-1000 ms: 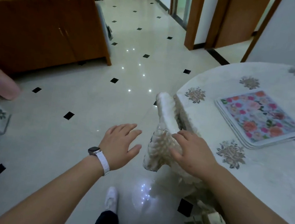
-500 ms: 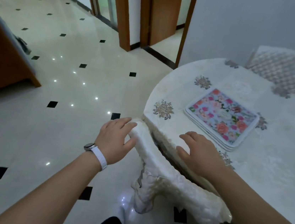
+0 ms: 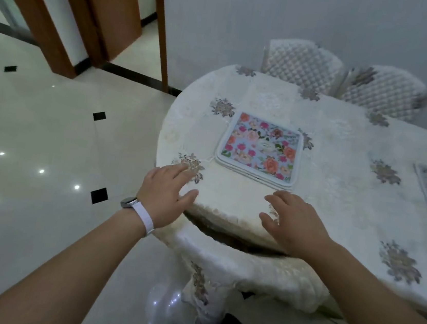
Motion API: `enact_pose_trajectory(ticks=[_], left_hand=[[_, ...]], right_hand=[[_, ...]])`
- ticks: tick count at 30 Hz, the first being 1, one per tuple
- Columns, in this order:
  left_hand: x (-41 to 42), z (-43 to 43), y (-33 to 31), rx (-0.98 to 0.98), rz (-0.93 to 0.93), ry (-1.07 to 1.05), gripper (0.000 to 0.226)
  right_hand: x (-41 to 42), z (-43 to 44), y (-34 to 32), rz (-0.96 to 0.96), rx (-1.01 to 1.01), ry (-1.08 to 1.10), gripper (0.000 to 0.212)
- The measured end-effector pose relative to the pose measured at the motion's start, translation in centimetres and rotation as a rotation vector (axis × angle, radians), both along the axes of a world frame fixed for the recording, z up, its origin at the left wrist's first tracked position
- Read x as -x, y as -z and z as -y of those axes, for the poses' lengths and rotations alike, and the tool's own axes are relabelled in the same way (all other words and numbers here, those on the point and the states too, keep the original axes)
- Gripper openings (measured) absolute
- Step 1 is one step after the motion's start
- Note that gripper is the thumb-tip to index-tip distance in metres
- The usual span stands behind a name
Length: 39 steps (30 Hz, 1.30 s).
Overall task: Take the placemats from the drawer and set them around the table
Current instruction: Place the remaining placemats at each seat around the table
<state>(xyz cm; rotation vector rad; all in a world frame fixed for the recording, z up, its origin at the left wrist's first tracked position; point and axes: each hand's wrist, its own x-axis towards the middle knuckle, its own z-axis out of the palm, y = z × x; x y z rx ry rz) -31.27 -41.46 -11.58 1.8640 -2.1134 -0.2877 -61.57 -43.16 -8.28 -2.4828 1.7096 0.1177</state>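
Two quilted white chairs side by side against a pale grey wall, glossy cream floor with small black diamond tiles, brown wooden door frames at left

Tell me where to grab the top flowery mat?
Pinch the top placemat at its near edge, coming from your side. The stack lies flat with its layered edges showing there, just beyond the right hand, so one should peel off.
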Motion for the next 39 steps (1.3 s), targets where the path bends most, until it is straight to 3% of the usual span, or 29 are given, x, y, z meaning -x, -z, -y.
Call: enact_pose_trajectory(ticks=[8,20,28,33,39], left_hand=[[0.7,5.6,1.1,-0.025,-0.096,0.09,0.06],[2.2,16.4,4.7,-0.269,0.066,0.075,0.068],[4.2,22.6,7.5,-0.442,-0.171,-0.014,0.048],[5.4,26.4,9.6,-0.544,-0.34,-0.192,0.054],[6.8,29.9,10.4,-0.624,-0.507,-0.344,0.057]], right_hand=[[0.7,3.9,2.4,0.071,-0.012,0.106,0.053],[3.3,14.7,7.1,0.137,-0.124,0.229,0.052],[4.8,19.9,9.7,0.344,-0.288,0.574,0.058],[5.7,21.8,11.8,0.501,-0.325,0.842,0.057],[5.4,22.9,13.2,0.658,-0.341,0.932,0.063]])
